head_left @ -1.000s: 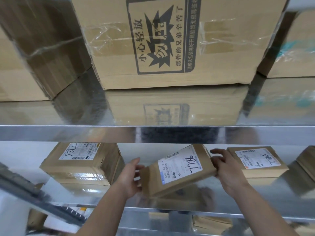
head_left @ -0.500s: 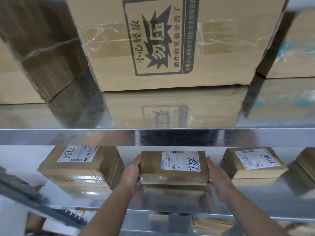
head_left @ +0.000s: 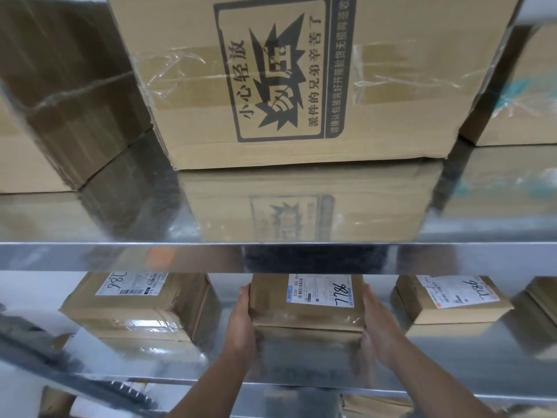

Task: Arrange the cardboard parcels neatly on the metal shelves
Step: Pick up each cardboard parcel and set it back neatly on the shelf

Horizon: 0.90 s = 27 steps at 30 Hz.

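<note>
The middle parcel (head_left: 307, 306) appears to rest on the lower shelf (head_left: 452, 360), pressed between the left hand (head_left: 241, 321) and right hand (head_left: 378, 327), fingers flat along its sides. Uneven pushing could skew it, or drive it too far back, out of line with its neighbours.

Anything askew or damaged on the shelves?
Upper shelf: the left box sits angled, one corner toward the front, unlike the printed box beside it, whose clear tape is wrinkled. The middle parcel, pressed between left hand and right hand, sits square.
</note>
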Motion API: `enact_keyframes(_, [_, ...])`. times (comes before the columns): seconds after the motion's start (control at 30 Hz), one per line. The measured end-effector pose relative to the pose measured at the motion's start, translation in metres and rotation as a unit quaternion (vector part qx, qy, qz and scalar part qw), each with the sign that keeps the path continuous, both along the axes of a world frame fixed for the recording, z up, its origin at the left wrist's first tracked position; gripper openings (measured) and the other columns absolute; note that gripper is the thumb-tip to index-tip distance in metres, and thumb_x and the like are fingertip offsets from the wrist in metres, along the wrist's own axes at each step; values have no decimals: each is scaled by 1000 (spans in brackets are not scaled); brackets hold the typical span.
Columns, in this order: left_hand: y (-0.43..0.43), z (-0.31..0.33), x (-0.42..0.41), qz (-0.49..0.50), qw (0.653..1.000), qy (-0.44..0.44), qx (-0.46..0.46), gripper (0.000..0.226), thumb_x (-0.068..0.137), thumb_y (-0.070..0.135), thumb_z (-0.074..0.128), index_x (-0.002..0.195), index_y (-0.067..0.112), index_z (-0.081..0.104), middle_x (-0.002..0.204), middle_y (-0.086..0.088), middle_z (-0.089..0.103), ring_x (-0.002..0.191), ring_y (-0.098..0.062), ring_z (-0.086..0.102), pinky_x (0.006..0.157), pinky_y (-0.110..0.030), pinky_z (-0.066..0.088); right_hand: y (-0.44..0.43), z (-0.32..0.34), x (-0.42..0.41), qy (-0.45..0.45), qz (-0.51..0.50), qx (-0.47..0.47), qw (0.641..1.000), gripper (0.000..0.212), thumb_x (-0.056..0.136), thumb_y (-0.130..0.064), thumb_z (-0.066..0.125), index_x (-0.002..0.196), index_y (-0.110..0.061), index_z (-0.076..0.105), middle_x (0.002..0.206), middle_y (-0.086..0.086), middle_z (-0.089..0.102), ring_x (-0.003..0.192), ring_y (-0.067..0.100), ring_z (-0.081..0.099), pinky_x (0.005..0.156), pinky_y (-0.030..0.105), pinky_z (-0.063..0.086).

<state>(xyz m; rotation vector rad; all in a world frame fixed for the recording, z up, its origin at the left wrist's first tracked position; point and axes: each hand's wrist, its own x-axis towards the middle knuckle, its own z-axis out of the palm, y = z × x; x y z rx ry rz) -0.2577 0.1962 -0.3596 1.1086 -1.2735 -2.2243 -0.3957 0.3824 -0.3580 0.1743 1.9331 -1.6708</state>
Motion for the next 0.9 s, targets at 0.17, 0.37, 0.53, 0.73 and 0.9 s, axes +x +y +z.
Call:
enact_keyframes(0.17, [0,2,-6,12,1000,11,13,49,108,45,38,109,11,74,87,-8,79,68,-17,76,49,-20,54,0,-12,-8,-59,-2,-26,998,55,107,-56,34,111,-19,74,108,5,77,110,26,67,97,40,47])
enact_keyframes(0.37, [-15,-23,-14,31,999,-32,-13,48,103,54,47,110,17,76,100,-3,79,91,-20,75,69,-28,51,-3,-17,-11,-77,-12,-39,996,58,106,-58,36,102,-16,75,104,7,78,111,30,67,107,45,43])
enact_keyframes(0.53, [-26,-54,-20,51,997,-35,-36,76,74,84,61,124,27,73,123,4,74,119,-21,66,114,-44,42,-7,-16,-15,-75,-14,-38,996,61,106,-59,34,102,-14,76,105,12,78,102,28,68,91,40,50])
enact_keyframes(0.73, [-40,-84,-28,41,997,-42,-44,101,55,99,59,134,35,65,137,9,64,131,-18,57,119,-47,35,-13,-19,-21,-56,-12,-42,997,62,105,-58,37,106,-10,76,101,11,79,104,30,71,90,39,52])
enact_keyframes(0.9, [-44,-89,-26,27,997,-43,-57,96,57,98,58,134,41,64,137,16,64,131,-14,56,120,-44,34,-13,-11,-19,-61,-25,-38,997,54,110,-47,33,99,-11,72,84,6,74,77,19,65,57,25,47])
